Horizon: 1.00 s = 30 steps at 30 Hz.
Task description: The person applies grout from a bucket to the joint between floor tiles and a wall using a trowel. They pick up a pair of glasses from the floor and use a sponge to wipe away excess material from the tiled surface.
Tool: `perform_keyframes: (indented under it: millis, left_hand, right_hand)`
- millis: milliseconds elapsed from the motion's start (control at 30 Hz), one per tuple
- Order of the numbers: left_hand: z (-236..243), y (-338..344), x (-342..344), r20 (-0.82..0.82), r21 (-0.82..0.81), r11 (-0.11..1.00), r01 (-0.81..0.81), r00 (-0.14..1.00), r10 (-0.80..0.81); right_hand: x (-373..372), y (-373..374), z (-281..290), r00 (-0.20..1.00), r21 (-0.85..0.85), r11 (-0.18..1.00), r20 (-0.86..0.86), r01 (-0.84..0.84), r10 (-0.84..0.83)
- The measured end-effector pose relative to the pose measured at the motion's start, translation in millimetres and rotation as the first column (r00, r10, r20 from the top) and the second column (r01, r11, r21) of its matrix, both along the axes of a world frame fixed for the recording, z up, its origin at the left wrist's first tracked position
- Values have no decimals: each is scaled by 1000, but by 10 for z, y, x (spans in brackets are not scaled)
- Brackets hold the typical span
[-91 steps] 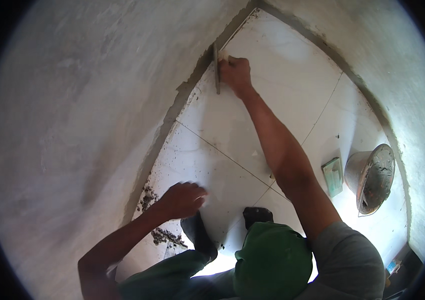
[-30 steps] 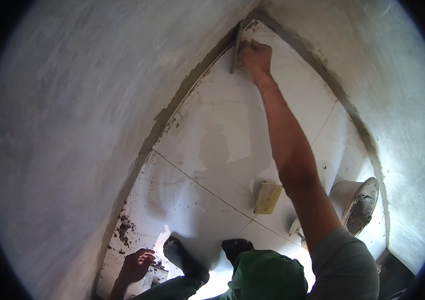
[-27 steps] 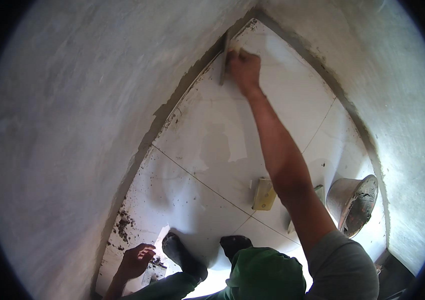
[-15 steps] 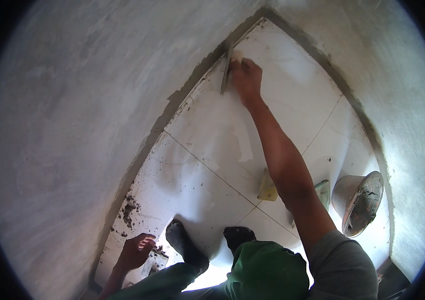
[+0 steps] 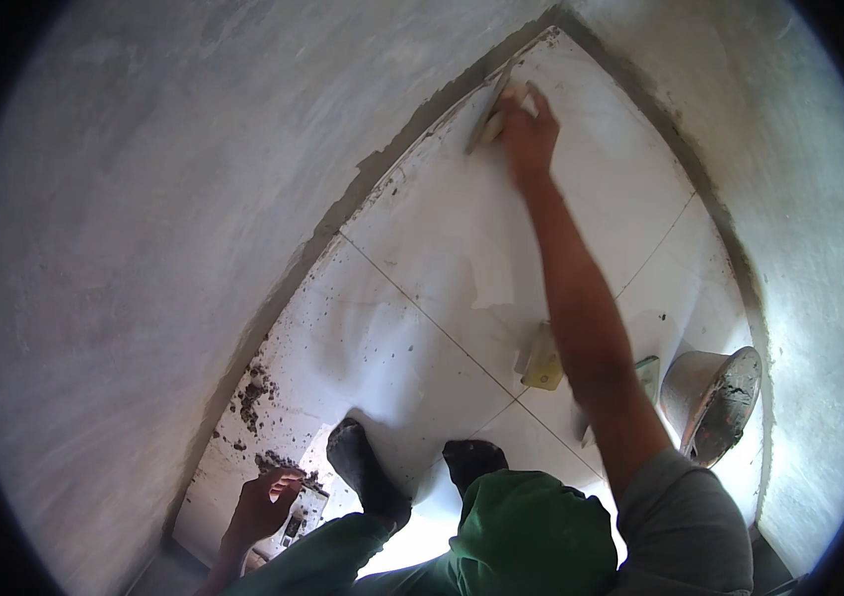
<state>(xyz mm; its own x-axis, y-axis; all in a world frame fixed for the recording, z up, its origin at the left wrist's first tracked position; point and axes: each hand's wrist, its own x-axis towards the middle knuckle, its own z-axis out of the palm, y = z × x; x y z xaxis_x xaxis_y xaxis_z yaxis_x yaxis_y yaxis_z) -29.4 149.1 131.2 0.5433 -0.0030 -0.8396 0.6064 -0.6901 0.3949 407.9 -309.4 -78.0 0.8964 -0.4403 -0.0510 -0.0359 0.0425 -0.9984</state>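
My right hand (image 5: 531, 139) is closed on a flat, thin trowel (image 5: 483, 117), blurred by motion, held on edge at the left border of the white tiled floor (image 5: 432, 268), beside the grey mortar band at the wall's foot. My left hand (image 5: 265, 505) is low at the left, fingers curled loosely apart, above a small pale piece (image 5: 308, 512) and dark crumbs (image 5: 253, 392); I see nothing in it. A yellow block (image 5: 543, 368) lies by my right forearm. A pale green flat object (image 5: 646, 375) is partly hidden behind that arm.
A grey bucket (image 5: 685, 387) with mortar-smeared rim stands at right by the wall. Plastered walls (image 5: 144, 248) close in on both sides, meeting at the far corner. My dark-socked feet (image 5: 362, 467) and green-clad legs (image 5: 531, 526) are at the bottom.
My right hand with the trowel has moved back and forth along the left edge, now farther up and right. My left hand has dropped down and leftward since three seconds ago.
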Motion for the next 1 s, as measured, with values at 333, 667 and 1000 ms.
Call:
perform_keyframes:
  millis: [333,667,1000]
  left_hand:
    - [112,-76,-260,-40,-6,999,52,998,-52]
    - [226,-127,-274,43,66,998,2,999,-5]
    - [188,-11,-541,10,48,997,-61,998,61]
  right_hand:
    - [-575,899,-20,984,-142,975,25,-169,174]
    - [-944,1349,54,989,292,949,124,-116,83]
    - [-1274,1386,-180,983,-190,975,120,-116,140]
